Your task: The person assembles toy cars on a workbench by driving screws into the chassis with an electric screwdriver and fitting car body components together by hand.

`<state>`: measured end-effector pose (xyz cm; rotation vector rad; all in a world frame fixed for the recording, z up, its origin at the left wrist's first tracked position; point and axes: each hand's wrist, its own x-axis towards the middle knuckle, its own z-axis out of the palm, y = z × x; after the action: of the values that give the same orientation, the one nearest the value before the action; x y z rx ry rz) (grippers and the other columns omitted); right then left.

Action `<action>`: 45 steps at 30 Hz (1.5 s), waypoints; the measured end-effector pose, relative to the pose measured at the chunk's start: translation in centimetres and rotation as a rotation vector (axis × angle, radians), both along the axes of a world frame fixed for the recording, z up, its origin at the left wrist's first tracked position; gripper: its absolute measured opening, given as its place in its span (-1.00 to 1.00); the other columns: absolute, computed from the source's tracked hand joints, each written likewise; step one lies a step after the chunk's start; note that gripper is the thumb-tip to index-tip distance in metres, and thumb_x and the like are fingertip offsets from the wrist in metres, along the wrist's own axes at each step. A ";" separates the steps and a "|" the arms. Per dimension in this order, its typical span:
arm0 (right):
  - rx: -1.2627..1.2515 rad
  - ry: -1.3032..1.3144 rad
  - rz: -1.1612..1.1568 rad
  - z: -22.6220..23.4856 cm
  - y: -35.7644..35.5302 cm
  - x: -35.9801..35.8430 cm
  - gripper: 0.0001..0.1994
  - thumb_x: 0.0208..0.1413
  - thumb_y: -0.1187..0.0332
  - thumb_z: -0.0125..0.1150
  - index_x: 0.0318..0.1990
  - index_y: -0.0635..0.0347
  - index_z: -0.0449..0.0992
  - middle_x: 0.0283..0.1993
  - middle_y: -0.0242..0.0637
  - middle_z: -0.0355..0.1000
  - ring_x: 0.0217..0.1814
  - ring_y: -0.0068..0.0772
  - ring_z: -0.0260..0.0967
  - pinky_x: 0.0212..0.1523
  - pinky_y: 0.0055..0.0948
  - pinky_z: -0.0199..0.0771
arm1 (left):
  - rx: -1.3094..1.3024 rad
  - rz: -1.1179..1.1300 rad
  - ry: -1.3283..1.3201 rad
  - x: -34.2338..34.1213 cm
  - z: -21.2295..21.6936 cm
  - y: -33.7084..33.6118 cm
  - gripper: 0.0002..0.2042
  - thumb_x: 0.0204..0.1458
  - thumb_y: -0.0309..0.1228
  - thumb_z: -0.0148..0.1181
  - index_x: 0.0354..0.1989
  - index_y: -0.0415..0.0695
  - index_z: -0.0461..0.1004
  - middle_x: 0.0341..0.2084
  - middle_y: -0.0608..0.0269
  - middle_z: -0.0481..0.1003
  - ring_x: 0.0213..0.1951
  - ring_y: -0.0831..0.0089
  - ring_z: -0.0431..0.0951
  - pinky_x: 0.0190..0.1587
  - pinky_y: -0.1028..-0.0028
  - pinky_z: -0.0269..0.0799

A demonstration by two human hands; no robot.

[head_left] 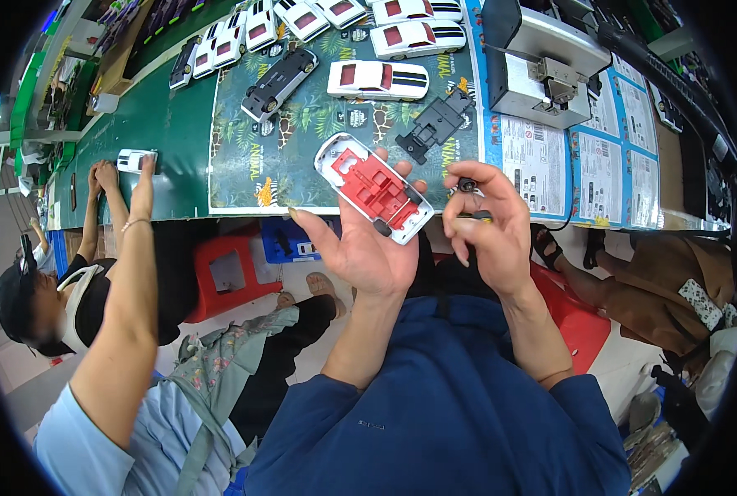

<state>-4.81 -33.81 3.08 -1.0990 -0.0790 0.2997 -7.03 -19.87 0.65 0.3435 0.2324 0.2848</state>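
On the upturned palm and fingers of my left hand (375, 258) rests a white toy car body (370, 192), underside up, its red interior showing. A black wheel pair sits in its near end. My right hand (501, 227), just to the right of the body, pinches a small black wheel set (468, 184) between bent fingers; how its two wheels are joined is partly hidden. Beyond both hands, a black chassis plate (436, 126) lies on the printed sheet (302, 174).
Several white toy cars (378, 80) with black stripes stand at the back, beside an upside-down car (279, 84). A metal press-like machine (542, 83) is at the right. To the left, a co-worker's hand (143, 183) touches another white car (130, 160). A red stool (228, 277) stands below.
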 end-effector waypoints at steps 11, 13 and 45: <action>-0.307 -0.142 -0.043 0.3 1.0 0.6 -0.77 -0.01 0.47 0.35 -0.19 0.34 0.52 -0.38 -0.42 0.33 -0.60 -0.79 0.16 -0.66 -0.71 0.13 | -0.031 -0.068 0.007 -0.2 0.1 0.0 -0.13 0.14 0.35 -0.30 0.35 -0.20 0.10 0.16 -0.02 0.33 0.11 0.10 0.39 0.20 0.10 0.24; -0.717 -0.409 -0.064 1.2 1.0 1.0 -0.83 -0.05 0.44 0.42 -0.33 0.30 0.57 -0.47 -0.44 0.31 -0.59 -0.80 0.14 -0.66 -0.68 0.06 | -0.021 -0.076 0.023 -0.2 0.0 0.0 -0.13 0.14 0.35 -0.30 0.35 -0.20 0.10 0.16 -0.02 0.34 0.12 0.10 0.38 0.20 0.10 0.24; -0.400 0.044 0.054 -2.2 -0.2 -0.7 -0.91 0.03 0.60 0.27 -0.29 0.41 0.54 -0.47 -0.42 0.46 -0.48 -0.78 0.33 -0.48 -0.76 0.28 | 0.069 -0.132 0.168 -0.1 -1.5 -1.8 -0.74 0.27 -0.40 -0.02 0.06 -0.22 0.32 -0.11 0.11 0.49 -0.15 0.27 0.59 -0.06 0.26 0.55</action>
<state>-5.52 -34.06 0.83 -1.4876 -0.0088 0.3984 -7.15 -21.64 -0.84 0.4501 0.3639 0.1335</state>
